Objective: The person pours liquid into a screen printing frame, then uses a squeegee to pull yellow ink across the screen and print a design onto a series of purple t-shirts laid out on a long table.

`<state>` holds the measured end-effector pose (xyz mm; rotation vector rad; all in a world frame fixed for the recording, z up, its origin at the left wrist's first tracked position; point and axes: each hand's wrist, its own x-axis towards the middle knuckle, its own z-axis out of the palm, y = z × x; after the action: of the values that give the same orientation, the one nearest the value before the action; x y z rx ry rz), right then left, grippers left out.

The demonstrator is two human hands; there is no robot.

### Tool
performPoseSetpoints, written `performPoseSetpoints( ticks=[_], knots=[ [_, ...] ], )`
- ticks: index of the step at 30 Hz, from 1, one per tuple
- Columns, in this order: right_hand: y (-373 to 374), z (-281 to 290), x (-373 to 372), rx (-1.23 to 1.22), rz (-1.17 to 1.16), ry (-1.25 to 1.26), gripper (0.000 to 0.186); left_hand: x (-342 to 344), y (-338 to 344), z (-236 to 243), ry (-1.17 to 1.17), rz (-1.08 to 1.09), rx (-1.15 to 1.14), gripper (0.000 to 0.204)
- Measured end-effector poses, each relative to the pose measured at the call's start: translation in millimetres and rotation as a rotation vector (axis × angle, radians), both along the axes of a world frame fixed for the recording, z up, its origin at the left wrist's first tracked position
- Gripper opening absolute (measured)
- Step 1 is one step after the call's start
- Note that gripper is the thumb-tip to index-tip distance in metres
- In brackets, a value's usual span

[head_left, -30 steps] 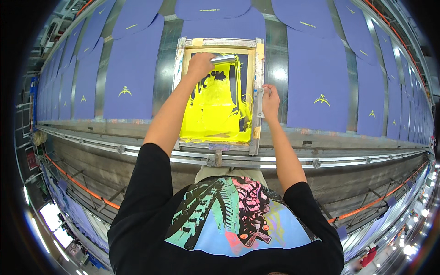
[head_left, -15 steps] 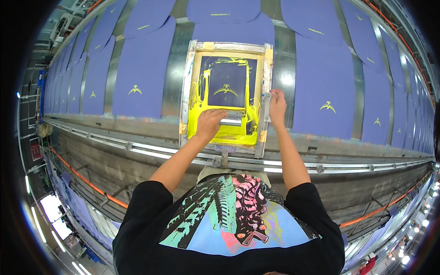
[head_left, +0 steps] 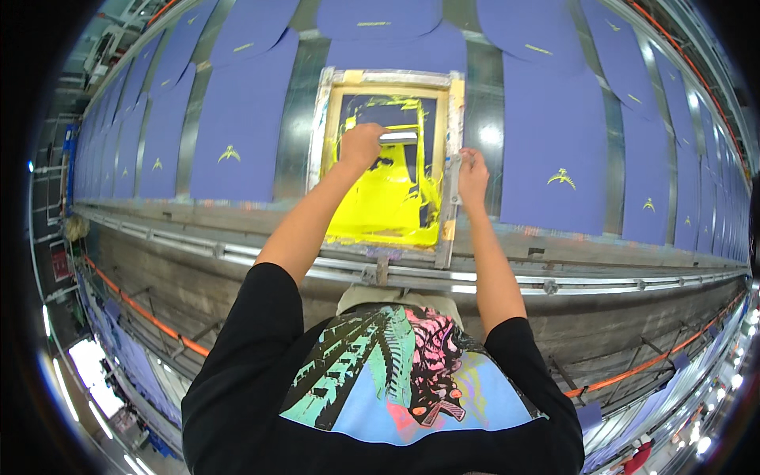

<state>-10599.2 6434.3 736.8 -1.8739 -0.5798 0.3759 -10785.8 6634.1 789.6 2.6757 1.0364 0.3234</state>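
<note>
A screen printing frame [head_left: 454,107] lies over a purple fabric panel [head_left: 431,51] on the long table. Bright yellow ink [head_left: 376,210] is spread across its mesh, with dark patches showing through toward the far end and the right. In my left hand [head_left: 362,148] is a squeegee [head_left: 398,137], its metal-coloured bar resting across the mesh in the far half of the frame. The fingers of my right hand [head_left: 473,176] close around the metal bracket [head_left: 455,179] on the frame's right side. My left hand hides the squeegee's left end.
Purple panels with yellow winged prints, such as one panel [head_left: 554,142] to the right and another [head_left: 237,119] to the left, line the table. A metal rail [head_left: 507,284] runs along the near edge. Behind me are more racks with orange bars [head_left: 633,366].
My left hand has pushed the squeegee away from me, from the near part of the mesh to the far part. Yellow ink now covers the middle, where the winged design showed.
</note>
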Motion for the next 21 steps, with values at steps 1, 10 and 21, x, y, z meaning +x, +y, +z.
performPoseSetpoints(
  ticks=[1,10,21],
  knots=[
    [-2.4,-3.6,0.8,-0.026,0.002,0.000,0.018,-13.5,-19.3,-6.2,0.027,-0.029,0.017,0.037],
    [7.8,-24.2,17.6,-0.012,0.076,0.176,0.018,-119.2,-151.4,-9.2,-0.164,-0.156,0.014,0.042],
    [139.7,30.8,-180.2,0.143,0.064,0.061,0.018,-286.8,-44.8,46.2,-0.125,-0.008,-0.024,0.046]
  ],
)
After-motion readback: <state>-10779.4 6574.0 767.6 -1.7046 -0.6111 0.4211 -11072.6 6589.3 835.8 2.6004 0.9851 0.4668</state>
